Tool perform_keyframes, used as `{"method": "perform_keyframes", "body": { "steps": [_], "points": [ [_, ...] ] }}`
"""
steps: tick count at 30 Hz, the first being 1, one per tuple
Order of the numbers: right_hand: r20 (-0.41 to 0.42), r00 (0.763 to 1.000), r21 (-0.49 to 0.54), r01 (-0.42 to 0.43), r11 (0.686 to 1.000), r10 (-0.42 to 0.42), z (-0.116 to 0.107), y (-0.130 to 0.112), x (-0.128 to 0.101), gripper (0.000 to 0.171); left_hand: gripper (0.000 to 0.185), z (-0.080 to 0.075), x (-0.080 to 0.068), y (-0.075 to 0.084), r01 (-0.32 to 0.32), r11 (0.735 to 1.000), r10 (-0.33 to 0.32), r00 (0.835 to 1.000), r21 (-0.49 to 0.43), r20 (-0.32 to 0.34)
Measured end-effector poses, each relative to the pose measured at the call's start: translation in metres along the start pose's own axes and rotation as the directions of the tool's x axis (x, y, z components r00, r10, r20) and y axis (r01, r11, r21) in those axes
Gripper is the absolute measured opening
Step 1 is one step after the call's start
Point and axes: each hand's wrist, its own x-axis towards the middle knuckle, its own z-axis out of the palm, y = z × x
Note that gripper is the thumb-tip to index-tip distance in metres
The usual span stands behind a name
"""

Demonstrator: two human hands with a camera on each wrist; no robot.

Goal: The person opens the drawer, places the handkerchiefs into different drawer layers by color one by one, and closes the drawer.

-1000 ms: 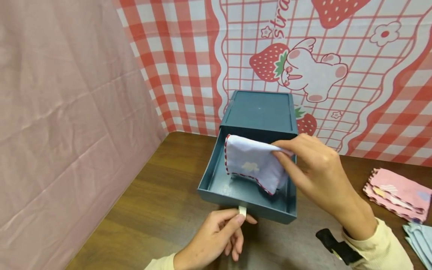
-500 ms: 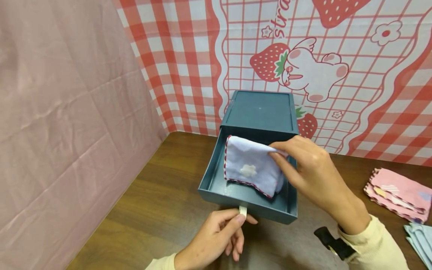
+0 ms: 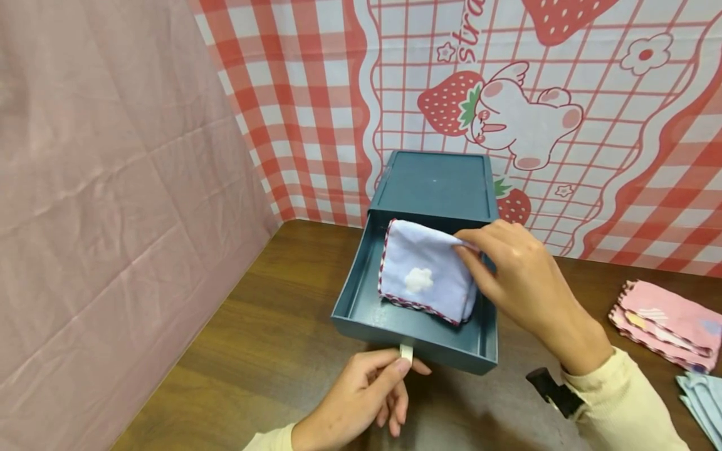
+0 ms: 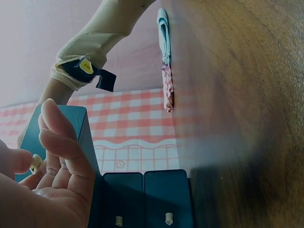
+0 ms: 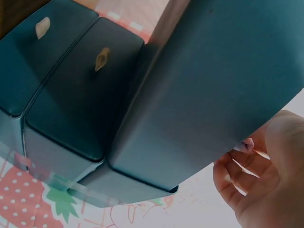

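Observation:
A dark teal drawer (image 3: 361, 313) is pulled out of a teal cabinet (image 3: 434, 181) at the back of the table. Inside it lies a folded pale lavender cloth (image 3: 420, 272) with a red stitched edge and a white cloud patch. My right hand (image 3: 464, 250) pinches the cloth's right edge over the drawer. My left hand (image 3: 403, 364) pinches the small white pull tab (image 3: 405, 351) on the drawer's front. In the left wrist view the tab (image 4: 35, 163) shows between thumb and fingers (image 4: 61, 142). The right wrist view shows the drawer's outer wall (image 5: 213, 85) and my fingers (image 5: 251, 175).
A stack of folded pink cloths (image 3: 668, 326) lies at the table's right edge, with pale blue ones (image 3: 702, 401) nearer me. Two lower shut drawers (image 5: 71, 71) carry their own tabs. Pink and checked strawberry backdrops wall the left and back. Brown wooden table (image 3: 271, 351).
The right hand has lowered the cloth from a tilted, lifted position until it lies nearly flat in the drawer. The left hand has stayed on the tab.

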Motion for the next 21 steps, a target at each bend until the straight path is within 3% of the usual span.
{"method": "perform_keyframes", "body": {
  "steps": [7,12,21],
  "points": [
    [0.104,0.992,-0.068,-0.057,0.996,0.064,0.002,0.008,0.000,0.016,0.032,0.000,0.000,0.001,0.014,1.000,-0.014,1.000,-0.004,0.002],
    [0.227,0.965,-0.123,-0.105,0.987,0.131,0.004,0.008,0.003,0.013,0.032,0.000,0.000,0.002,0.019,1.000,-0.019,1.000,-0.003,-0.002],
    [0.327,0.921,-0.159,-0.169,0.973,0.213,0.005,0.010,0.014,0.012,0.032,0.001,-0.001,0.003,0.028,1.000,-0.028,1.000,-0.015,-0.006]
  ]
}}
